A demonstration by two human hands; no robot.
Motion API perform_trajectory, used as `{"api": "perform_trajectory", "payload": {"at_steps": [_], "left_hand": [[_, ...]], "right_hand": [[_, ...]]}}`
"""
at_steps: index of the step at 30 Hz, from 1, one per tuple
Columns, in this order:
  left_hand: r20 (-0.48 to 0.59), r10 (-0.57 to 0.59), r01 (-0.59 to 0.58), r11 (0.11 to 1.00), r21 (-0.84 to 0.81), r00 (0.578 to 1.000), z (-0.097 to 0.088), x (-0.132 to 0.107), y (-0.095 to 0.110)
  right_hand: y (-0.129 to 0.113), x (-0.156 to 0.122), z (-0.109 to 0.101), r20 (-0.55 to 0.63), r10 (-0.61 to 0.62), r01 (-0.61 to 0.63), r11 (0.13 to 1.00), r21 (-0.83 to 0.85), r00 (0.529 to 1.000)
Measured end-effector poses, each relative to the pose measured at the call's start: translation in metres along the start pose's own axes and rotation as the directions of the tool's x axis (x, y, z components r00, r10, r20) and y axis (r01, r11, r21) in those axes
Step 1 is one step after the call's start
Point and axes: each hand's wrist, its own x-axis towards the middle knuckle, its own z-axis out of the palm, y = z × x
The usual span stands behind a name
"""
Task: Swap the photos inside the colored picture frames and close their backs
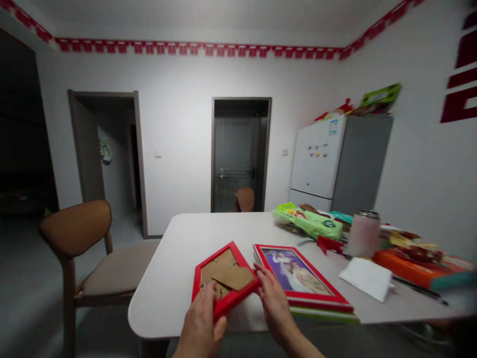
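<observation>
Head view: left hand point(203, 315) clamps the red frame point(238, 297), right hand point(274, 298) pinches its corner — probably adjusting the brown backing point(219, 263), next needing steady support

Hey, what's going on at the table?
Someone's left grip is holding a small red frame with its brown back turned up, and the right grip is at its right corner. It's tilted over the white table. Just to the right, a bigger red frame lies with its picture facing up.
</observation>
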Motion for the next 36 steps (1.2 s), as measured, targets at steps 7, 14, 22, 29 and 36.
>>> {"api": "perform_trajectory", "payload": {"at_steps": [7,14,22,29,36], "left_hand": [[-0.232,-0.159,-0.041,0.738,-0.674,0.96,0.024,0.008,0.042],[-0.103,-0.183,-0.003,0.477,-0.879,0.978,0.029,0.042,0.072],[0.137,-0.086,0.162,0.553,-0.817,0.987,0.11,0.064,0.07],[0.122,-0.12,0.165,0.854,-0.494,0.985,0.127,0.065,0.072],[0.268,-0.126,0.257,0.803,-0.538,0.955,0.135,0.058,0.069]], "right_hand": [[0.005,-0.049,0.044,0.273,0.25,-0.348,0.84,0.416,0.929],[-0.07,0.008,-0.049,0.133,0.147,-0.173,0.961,0.216,0.98],[-0.066,0.079,-0.156,0.059,0.126,-0.097,0.93,-0.355,0.99],[-0.048,0.091,-0.186,0.051,0.116,-0.068,0.83,-0.554,0.992],[-0.03,0.053,-0.198,-0.013,0.3,-0.272,0.845,-0.46,0.954]]}}
